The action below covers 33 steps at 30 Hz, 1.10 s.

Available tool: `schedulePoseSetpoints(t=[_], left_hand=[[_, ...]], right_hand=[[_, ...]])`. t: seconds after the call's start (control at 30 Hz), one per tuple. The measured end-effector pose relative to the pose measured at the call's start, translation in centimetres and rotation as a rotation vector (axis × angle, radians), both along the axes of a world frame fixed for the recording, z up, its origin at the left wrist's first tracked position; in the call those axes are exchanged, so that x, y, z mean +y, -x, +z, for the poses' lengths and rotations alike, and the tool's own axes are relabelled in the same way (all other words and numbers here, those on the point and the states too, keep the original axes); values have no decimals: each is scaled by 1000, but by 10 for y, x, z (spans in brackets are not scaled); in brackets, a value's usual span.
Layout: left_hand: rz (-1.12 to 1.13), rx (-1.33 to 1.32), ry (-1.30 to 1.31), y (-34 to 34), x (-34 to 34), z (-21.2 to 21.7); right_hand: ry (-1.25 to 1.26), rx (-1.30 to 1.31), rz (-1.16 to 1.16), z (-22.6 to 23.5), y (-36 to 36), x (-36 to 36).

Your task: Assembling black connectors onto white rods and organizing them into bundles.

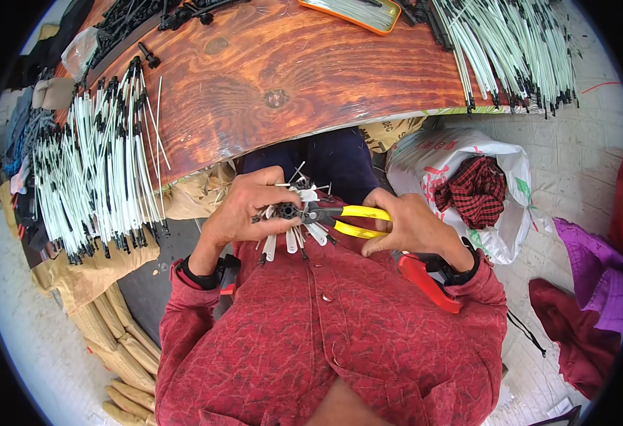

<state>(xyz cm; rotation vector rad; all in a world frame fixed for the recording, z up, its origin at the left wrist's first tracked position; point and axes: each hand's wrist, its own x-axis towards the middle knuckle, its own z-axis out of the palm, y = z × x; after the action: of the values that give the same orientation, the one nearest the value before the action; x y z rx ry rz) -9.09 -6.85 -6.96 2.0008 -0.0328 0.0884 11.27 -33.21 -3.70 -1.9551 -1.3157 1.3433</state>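
My left hand (246, 209) is closed around a black hub with white ribs (294, 240), which looks like part of an umbrella frame. The ribs fan out around the hub, several pointing down over my red shirt. My right hand (412, 226) grips pliers with yellow handles (362, 221). Their dark jaws point left and meet the hub beside my left fingers. Exactly what the jaws pinch is too small to make out. Both hands are in front of my chest, just short of the table edge.
A brown wooden table (233, 106) curves across the far side. Piles of white ribs with black ends lie on it at the left (102, 167) and right (514, 50). An orange-rimmed tray (357, 18) stands at the back. A white plastic bag (414, 153) holds checked cloth at the right.
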Motion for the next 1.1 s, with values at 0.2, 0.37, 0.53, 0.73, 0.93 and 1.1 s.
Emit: schedulePoseSetpoints(t=[0.2, 0.37, 0.53, 0.73, 0.93, 1.1], left_hand=[[60, 5, -5, 2, 1, 1], [83, -8, -15, 4, 0, -3], [132, 5, -35, 8, -1, -4], [110, 9, -40, 10, -1, -1], [48, 7, -10, 3, -3, 7], [35, 66, 45, 7, -1, 12]], right_hand=[[-446, -240, -51, -6, 11, -10], [-599, -504, 101, -4, 8, -10], [-703, -670, 108, -6, 6, -3], [-574, -454, 170, -10, 5, -4], [167, 942, 94, -31, -22, 2], [315, 996, -3, -55, -22, 3]])
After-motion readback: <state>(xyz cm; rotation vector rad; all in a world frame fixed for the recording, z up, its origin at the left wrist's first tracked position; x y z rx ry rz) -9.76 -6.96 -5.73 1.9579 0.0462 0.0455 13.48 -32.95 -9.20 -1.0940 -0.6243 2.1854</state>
